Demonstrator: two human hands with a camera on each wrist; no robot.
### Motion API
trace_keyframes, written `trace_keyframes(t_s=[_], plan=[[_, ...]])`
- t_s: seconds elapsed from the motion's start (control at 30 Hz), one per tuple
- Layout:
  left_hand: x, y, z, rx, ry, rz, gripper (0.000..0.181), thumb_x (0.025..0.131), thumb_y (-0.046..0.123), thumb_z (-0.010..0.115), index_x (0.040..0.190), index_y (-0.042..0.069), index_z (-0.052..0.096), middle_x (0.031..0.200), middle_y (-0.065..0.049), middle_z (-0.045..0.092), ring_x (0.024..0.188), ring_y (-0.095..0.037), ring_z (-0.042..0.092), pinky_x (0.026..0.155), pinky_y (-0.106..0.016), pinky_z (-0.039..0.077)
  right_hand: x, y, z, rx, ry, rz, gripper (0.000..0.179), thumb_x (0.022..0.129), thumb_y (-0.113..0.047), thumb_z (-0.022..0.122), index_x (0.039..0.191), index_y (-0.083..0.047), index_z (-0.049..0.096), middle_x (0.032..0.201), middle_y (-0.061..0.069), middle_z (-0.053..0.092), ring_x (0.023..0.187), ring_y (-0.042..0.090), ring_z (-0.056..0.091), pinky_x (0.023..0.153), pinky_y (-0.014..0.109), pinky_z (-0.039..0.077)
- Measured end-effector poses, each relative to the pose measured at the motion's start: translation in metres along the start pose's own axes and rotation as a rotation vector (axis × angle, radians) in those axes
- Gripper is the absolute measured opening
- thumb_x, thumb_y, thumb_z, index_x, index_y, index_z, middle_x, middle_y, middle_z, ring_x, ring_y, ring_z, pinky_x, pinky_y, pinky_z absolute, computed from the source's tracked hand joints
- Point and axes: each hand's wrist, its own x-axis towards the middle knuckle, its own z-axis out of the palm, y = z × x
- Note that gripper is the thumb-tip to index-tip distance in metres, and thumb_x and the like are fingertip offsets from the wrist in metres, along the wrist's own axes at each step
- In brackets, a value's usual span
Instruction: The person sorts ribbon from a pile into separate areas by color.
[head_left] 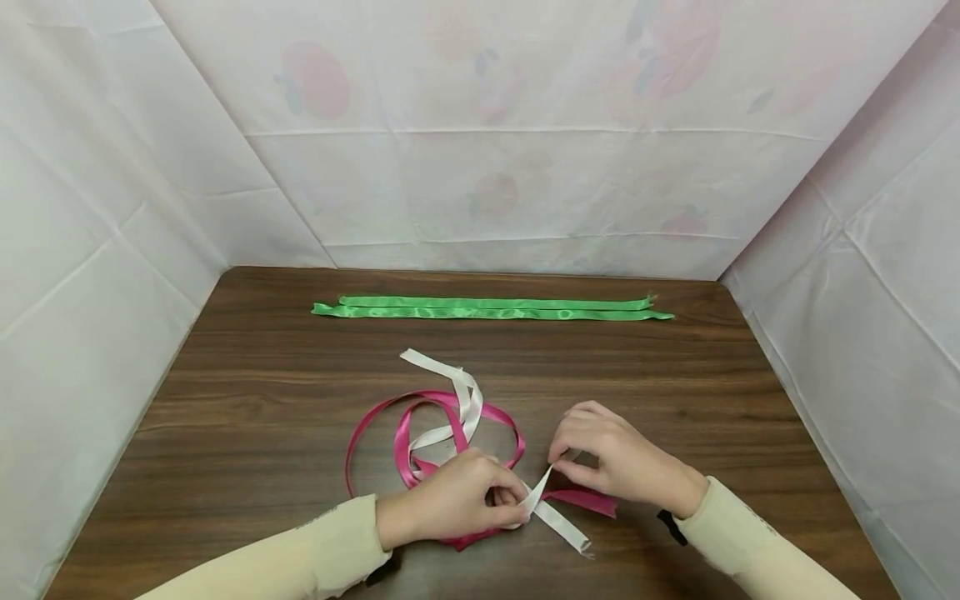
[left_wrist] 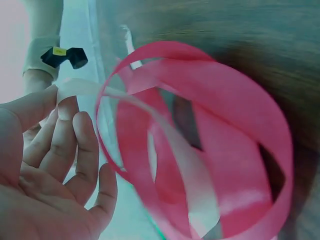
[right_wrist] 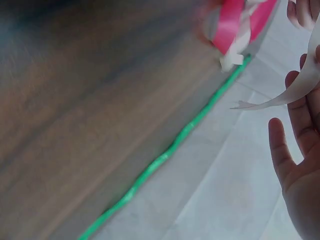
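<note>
My left hand (head_left: 461,497) pinches a white satin ribbon (head_left: 537,492) between thumb and fingers, low over the table. To its right, my right hand (head_left: 611,450) pinches the same ribbon, and a short stretch runs slanted between the hands. One white tail (head_left: 561,527) lies below, with a frayed tip. A glossy pink ribbon (head_left: 367,425) lies in loose loops behind and left of my left hand; its flat end (head_left: 588,501) shows under my right hand. In the left wrist view the white ribbon (left_wrist: 175,135) passes among the pink loops (left_wrist: 235,155). My left hand hides where they cross.
Two green ribbons (head_left: 487,313) lie straight and parallel near the back edge of the brown wooden table (head_left: 247,375). Another loose white length (head_left: 431,360) curls above the pink loops. Pale cloth walls (head_left: 525,183) with faint fruit prints enclose the back and sides.
</note>
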Motion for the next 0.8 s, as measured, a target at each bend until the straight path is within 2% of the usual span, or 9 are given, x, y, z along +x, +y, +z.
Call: trace_keyframes(t_s=[0.1,0.17,0.3,0.43,0.63,0.8], plan=[[0.0,0.006,-0.005,-0.006,0.008,0.006,0.005,0.093,0.021,0.079,0.092,0.017,0.081,0.078,0.012,0.075,0.076,0.016,0.055,0.069,-0.012,0.052,0.002,0.001,-0.011,0.0,0.017,0.004,0.007,0.097,-0.021,0.073,0.091,-0.021,0.07,0.088,-0.016,0.068,0.089,0.001,0.062,0.098,0.031,0.047],[0.001,0.01,-0.009,-0.013,0.019,0.01,0.005,0.092,0.021,0.079,0.092,0.017,0.081,0.078,0.011,0.075,0.076,0.015,0.055,0.069,-0.014,0.053,0.003,0.003,-0.019,-0.006,0.034,-0.001,0.011,0.101,-0.025,0.068,0.091,-0.02,0.07,0.089,-0.015,0.069,0.089,0.002,0.062,0.098,0.031,0.047],[0.001,0.018,-0.019,-0.021,0.044,0.027,0.005,0.092,0.02,0.08,0.094,0.016,0.081,0.079,0.01,0.076,0.078,0.013,0.056,0.069,-0.012,0.051,0.006,0.008,-0.035,-0.028,0.093,-0.021,0.016,0.103,-0.027,0.065,0.091,-0.018,0.071,0.089,-0.012,0.069,0.088,0.004,0.064,0.099,0.032,0.046],[0.002,0.025,-0.031,-0.035,0.063,0.029,0.007,0.092,0.02,0.079,0.096,0.015,0.08,0.079,0.01,0.076,0.077,0.013,0.057,0.072,-0.013,0.05,0.009,0.012,-0.051,-0.039,0.156,-0.038,0.018,0.103,-0.028,0.063,0.091,-0.018,0.071,0.089,-0.012,0.069,0.087,0.006,0.064,0.099,0.027,0.044],[0.002,0.033,-0.049,-0.182,0.048,-0.071,0.01,0.092,0.02,0.079,0.1,0.015,0.079,0.082,0.008,0.077,0.072,0.01,0.063,0.075,-0.023,0.057,0.013,0.015,-0.069,-0.053,0.211,-0.061,0.023,0.105,-0.029,0.06,0.091,-0.015,0.072,0.089,-0.011,0.07,0.087,0.01,0.063,0.1,0.024,0.043],[0.0,0.041,-0.064,-0.246,0.065,-0.106,0.012,0.091,0.02,0.08,0.102,0.015,0.079,0.083,0.006,0.077,0.068,0.006,0.066,0.075,-0.019,0.056,0.015,0.019,-0.081,-0.101,0.252,-0.055,0.027,0.105,-0.034,0.06,0.09,-0.014,0.072,0.088,-0.009,0.07,0.085,0.011,0.063,0.098,0.024,0.043]])
